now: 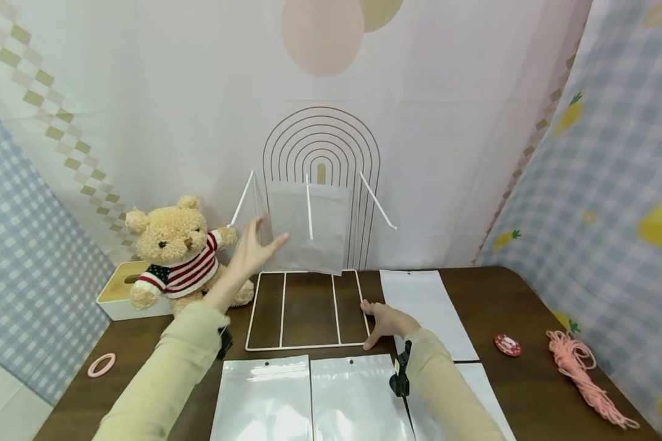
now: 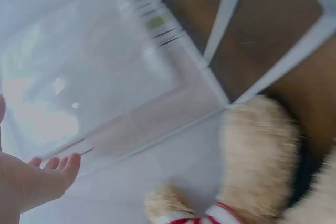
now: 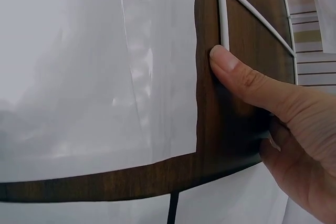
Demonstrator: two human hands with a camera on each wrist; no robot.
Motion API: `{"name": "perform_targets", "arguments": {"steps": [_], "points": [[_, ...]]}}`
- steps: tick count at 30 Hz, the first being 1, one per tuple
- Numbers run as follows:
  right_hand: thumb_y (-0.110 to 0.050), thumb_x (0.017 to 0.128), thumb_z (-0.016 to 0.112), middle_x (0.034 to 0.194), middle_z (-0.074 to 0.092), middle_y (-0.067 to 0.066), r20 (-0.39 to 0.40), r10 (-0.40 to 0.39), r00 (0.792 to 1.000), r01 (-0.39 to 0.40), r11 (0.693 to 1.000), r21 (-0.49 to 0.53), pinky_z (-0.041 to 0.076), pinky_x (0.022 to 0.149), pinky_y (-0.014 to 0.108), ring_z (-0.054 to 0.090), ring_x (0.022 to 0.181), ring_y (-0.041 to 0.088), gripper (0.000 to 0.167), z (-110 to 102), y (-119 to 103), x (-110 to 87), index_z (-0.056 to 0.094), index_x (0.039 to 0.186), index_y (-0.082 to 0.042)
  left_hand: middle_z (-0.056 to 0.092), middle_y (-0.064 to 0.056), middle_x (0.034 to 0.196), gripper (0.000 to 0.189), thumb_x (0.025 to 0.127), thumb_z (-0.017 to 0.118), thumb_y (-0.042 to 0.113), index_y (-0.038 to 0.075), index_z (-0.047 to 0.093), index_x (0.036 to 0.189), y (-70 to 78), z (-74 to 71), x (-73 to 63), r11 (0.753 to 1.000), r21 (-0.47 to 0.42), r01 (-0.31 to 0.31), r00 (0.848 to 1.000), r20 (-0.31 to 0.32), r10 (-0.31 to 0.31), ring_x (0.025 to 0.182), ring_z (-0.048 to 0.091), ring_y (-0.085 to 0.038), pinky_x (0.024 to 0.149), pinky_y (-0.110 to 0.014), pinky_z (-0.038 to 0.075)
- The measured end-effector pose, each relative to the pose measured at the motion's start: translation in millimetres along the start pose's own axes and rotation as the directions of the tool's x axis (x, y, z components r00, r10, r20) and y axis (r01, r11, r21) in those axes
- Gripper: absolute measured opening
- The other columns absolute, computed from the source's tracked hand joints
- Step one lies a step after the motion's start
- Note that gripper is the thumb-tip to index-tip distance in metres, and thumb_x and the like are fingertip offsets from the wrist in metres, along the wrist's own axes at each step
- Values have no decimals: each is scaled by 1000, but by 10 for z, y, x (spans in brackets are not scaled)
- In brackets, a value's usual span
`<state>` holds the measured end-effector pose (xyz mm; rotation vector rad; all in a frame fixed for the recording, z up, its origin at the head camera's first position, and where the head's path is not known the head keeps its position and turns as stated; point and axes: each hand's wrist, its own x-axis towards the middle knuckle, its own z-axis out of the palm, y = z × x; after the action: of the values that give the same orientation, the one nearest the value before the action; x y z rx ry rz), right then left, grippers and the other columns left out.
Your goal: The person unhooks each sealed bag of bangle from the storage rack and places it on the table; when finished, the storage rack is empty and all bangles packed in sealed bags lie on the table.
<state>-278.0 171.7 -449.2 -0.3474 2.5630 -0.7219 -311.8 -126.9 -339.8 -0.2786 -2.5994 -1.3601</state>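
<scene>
A white wire rack [image 1: 308,347] stands on the table, its flat base toward me and three prongs sticking out at the top. From the middle prong hangs a translucent flat bag [image 1: 331,229]. My left hand [image 1: 249,248] is raised beside the bag's left edge, fingers and thumb spread, holding nothing. In the left wrist view the fingers [image 2: 68,169] lie near the bag's edge. My right hand [image 1: 388,320] grips the base at its front right corner. The right wrist view has its thumb [image 3: 228,62] on the front bar, with the other fingers curled at the side, partly hidden.
Clear-fronted white bags [image 1: 267,398] lie in front of the rack, with another bag [image 1: 427,309] at its right. A teddy bear [image 1: 179,251] sits left against a box [image 1: 122,288]. Around them are a pink ring [image 1: 108,358], a red round disc [image 1: 507,345] and pink cord [image 1: 576,373].
</scene>
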Motion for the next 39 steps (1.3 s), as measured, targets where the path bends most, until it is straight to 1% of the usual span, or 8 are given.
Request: {"name": "perform_targets", "arguments": {"steps": [7, 10, 13, 16, 19, 28, 33, 39], "points": [[-17, 60, 83, 148, 28, 12, 10, -8, 1000, 9, 1000, -25, 25, 111, 44, 22, 138, 32, 97, 122, -33, 22, 31, 141, 0, 9, -18, 153, 95, 82, 67, 34, 11, 2, 148, 126, -53, 361, 993, -114, -26, 996, -88, 16, 141, 13, -35, 114, -49, 16], [-17, 59, 84, 148, 29, 12, 13, -12, 1000, 12, 999, -33, 25, 111, 44, 23, 138, 32, 97, 132, -59, 32, 32, 140, 0, 30, -23, 144, 77, 85, 64, 26, 9, 18, 145, 133, -58, 372, 980, -179, -83, 981, -190, 48, 133, 32, -34, 111, -46, 26], [-17, 60, 84, 148, 28, 12, 15, -8, 1000, 8, 999, -37, 25, 111, 44, 23, 138, 31, 97, 126, -68, 40, 33, 140, -1, 53, -22, 115, 49, 90, 57, 16, 2, 40, 133, 155, -56, 343, 953, -263, -151, 950, -304, 66, 105, 52, -24, 96, -32, 41], [-17, 60, 84, 149, 28, 12, 11, -8, 1000, 8, 999, -48, 25, 111, 44, 23, 138, 32, 96, 110, -61, 45, 32, 140, -1, 56, -16, 94, 30, 91, 54, 11, -6, 53, 116, 189, -53, 314, 929, -311, -200, 927, -368, 76, 81, 52, -10, 78, -17, 43], [-18, 60, 84, 149, 27, 13, 6, -5, 1000, 6, 998, -55, 26, 111, 44, 22, 138, 32, 97, 98, -43, 49, 32, 141, -1, 60, -19, 92, 23, 90, 56, 10, -7, 60, 104, 227, -56, 281, 921, -316, -227, 917, -387, 94, 73, 51, 1, 70, -8, 42], [-17, 60, 84, 149, 28, 13, -6, 4, 1000, -4, 999, -45, 27, 110, 45, 23, 138, 33, 99, 66, 12, 48, 30, 141, 0, 66, -19, 101, 23, 87, 61, 18, 0, 65, 102, 330, -78, 8, 958, -267, -107, 954, -300, 22, 71, 54, 9, 67, -7, 45], [-17, 61, 83, 149, 26, 13, -15, 13, 1000, -14, 999, -33, 26, 110, 46, 21, 139, 33, 98, 24, 45, 31, 30, 141, -1, 69, -14, 96, 22, 86, 63, 15, -3, 65, 99, 421, -78, -171, 934, -339, -112, 965, -262, 20, 71, 58, 8, 68, -9, 48], [-16, 62, 83, 151, 23, 12, -2, 30, 1000, -30, 999, -10, 24, 111, 47, 19, 139, 33, 96, 14, 31, 16, 31, 140, 1, 64, 16, 74, 22, 86, 62, 9, -8, 61, 99, 469, -141, -394, 878, -478, -42, 988, -152, -35, 73, 59, 3, 70, -12, 48]]}}
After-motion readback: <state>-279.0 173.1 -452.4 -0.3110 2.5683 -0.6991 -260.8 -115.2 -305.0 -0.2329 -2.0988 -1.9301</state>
